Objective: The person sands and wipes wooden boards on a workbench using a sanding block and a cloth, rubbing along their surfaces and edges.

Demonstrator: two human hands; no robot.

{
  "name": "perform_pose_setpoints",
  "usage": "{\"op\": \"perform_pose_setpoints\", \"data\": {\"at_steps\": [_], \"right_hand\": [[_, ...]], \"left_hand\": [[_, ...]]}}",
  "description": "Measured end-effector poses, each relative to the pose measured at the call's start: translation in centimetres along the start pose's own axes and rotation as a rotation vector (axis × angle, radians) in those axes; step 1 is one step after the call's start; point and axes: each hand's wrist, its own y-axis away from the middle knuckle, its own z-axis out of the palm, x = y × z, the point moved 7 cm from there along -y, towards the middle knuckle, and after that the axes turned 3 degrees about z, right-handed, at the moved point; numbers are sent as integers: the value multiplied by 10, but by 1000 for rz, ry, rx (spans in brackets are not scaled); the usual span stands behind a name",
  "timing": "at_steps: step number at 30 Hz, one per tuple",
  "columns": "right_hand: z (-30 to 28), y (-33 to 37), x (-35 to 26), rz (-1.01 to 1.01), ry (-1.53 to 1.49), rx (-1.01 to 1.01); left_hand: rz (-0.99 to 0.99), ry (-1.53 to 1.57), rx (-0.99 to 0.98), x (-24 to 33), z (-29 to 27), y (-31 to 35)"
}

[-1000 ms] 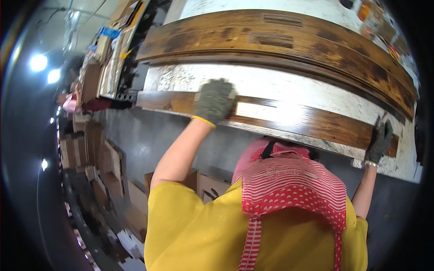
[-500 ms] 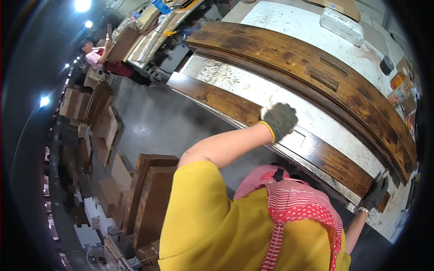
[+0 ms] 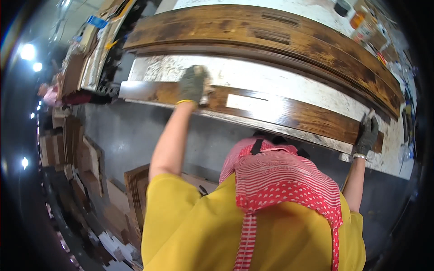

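My left hand (image 3: 192, 85), in a dark grey-green work glove with a yellow cuff, is closed over the left part of a narrow brown wooden board (image 3: 312, 116). A pale wad (image 3: 206, 95) shows beside its fingers against the board; its kind is unclear. The board has a dark, glossy, stained-looking face with a rectangular cutout near the middle. My right hand (image 3: 367, 134), also in a dark glove, lies across the board near its right end, fingers stretched toward the far side. Behind stand wider brown boards (image 3: 217, 29), with two slotted recesses.
The white worktable (image 3: 226, 70) is smeared with brown. Bottles (image 3: 357, 19) and a dark round container (image 3: 342, 7) stand at the far right. Brown panels (image 3: 136, 189) lean at lower left. Another person (image 3: 53, 94) works by a cluttered bench at far left.
My left hand has slid leftward along the narrow board, uncovering the cutout. My right hand stays near the right end. The whole view has turned and shifted.
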Motion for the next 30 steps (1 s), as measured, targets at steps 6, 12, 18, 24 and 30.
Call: {"op": "perform_pose_setpoints", "data": {"at_steps": [6, 12, 18, 24, 30], "right_hand": [[4, 8, -1, 40, -99, 3], [5, 11, -7, 5, 12, 19], [10, 13, -12, 19, -6, -48], [44, 28, 5, 214, -321, -125], [176, 114, -71, 44, -163, -355]], "left_hand": [[524, -481, 103, 17, 35, 40], [-389, -190, 190, -85, -40, 27], [36, -329, 261, -2, -6, 49], [639, -693, 212, 44, 71, 67], [478, -466, 8, 55, 52, 58]]}}
